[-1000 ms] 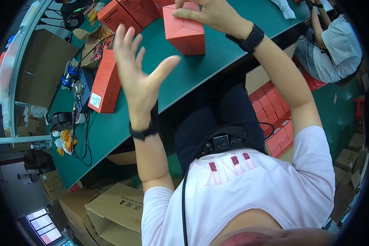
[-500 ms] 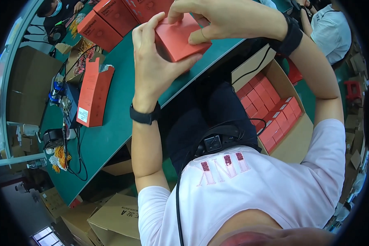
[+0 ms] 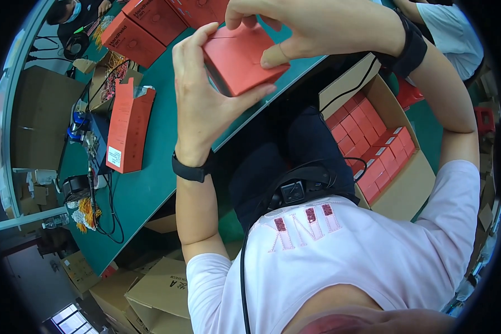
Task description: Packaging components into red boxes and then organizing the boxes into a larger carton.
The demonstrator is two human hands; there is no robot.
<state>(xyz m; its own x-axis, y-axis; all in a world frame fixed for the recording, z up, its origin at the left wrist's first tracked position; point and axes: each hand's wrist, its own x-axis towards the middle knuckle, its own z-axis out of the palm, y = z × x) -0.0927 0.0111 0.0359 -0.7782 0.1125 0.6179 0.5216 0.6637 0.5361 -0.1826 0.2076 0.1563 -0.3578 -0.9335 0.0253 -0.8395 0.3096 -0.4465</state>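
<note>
A red cardboard box (image 3: pixel 240 61) is held between my two hands over the green table. Its square end faces up toward me, and a small slit shows by my right thumb. My left hand (image 3: pixel 203 106) wraps the box's left and near sides, fingers on the far left corner and thumb along the near edge. From the right, my right hand (image 3: pixel 303 30) grips it, thumb pressed on the top by the right edge and fingers at the far edge. Left of my hands, another red box (image 3: pixel 129 131) lies on the table with its far end flap raised and clear plastic showing.
Several red boxes (image 3: pixel 136 42) stand at the table's far side. A carton (image 3: pixel 420 181) packed with small red boxes sits right of my lap. Cables, a soldering-type tool and wire bundles (image 3: pixel 86 214) crowd the green table's (image 3: pixel 145 195) left side. Co-workers sit beyond and at right.
The box has tilted slightly and come a little nearer to me, showing more of its top. My left hand has shifted slightly left and nearer; my right wrist has moved right.
</note>
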